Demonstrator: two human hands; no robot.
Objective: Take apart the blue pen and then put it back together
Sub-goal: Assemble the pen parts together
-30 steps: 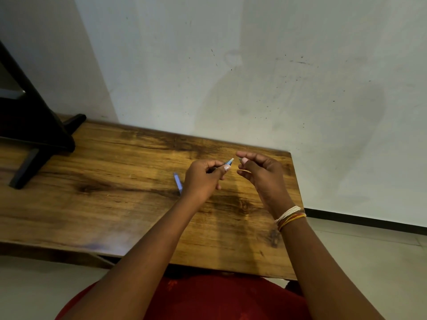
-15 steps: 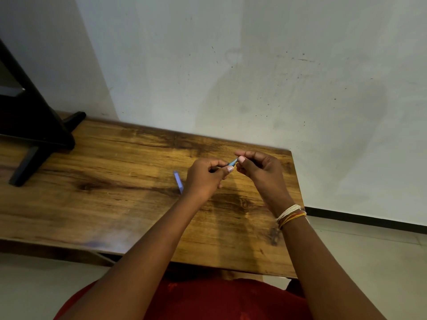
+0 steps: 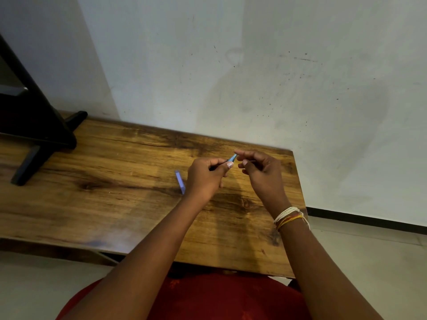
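My left hand [image 3: 203, 179] is closed around the blue pen's barrel [image 3: 231, 157], whose light blue front end sticks out past the thumb toward the right. My right hand [image 3: 263, 176] is just to the right, fingers curled, with the index fingertip touching that end. The thumb and fingers pinch something thin and small, too small to identify. A separate blue pen piece [image 3: 180, 182] lies on the wooden table [image 3: 115, 181], left of my left hand and partly hidden behind it. Both hands hover above the table's right part.
A black stand [image 3: 34, 135] with angled legs sits on the table's far left. A pale wall rises right behind the table. The table's right edge is close to my right hand, with tiled floor [image 3: 369, 250] beyond. Thread bracelets [image 3: 288, 217] circle my right wrist.
My right hand has moved left from a small gap until its fingertips meet the pen's front end. My left hand has barely moved. The blue piece on the table has stayed put.
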